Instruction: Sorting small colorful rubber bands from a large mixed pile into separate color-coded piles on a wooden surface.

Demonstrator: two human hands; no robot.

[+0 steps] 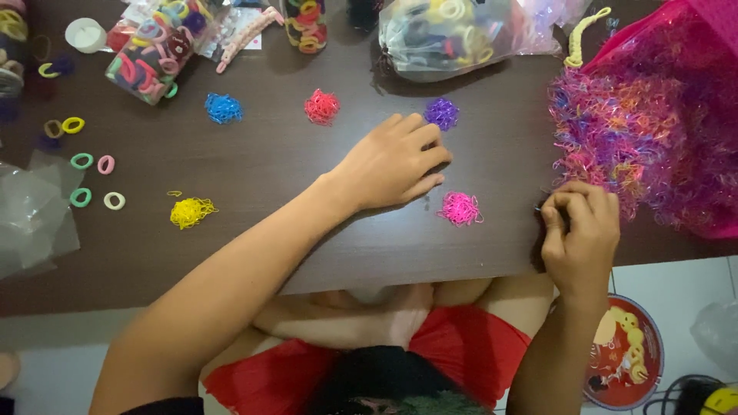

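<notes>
My left hand (396, 161) lies on the dark brown table (254, 230), fingers curled, just below a small purple pile of tiny elastic bands (442, 113); whether it pinches a band is hidden. A pink pile (460, 208) lies just right of it. My right hand (580, 230) is pinched shut at the table's front edge, beside a big heap of mixed-colour tiny bands (623, 131) spilling from a pink bag (692, 46). What its fingertips hold is too small to tell. Red (321, 106), blue (223, 107) and yellow (191, 211) piles lie further left.
Clear bags and a jar of larger hair ties (154, 50) line the far edge, with another bag (442, 34) at centre. Loose coloured rings (92, 180) and crumpled plastic (31, 219) sit at left. A round tin (626, 353) lies on the floor at right.
</notes>
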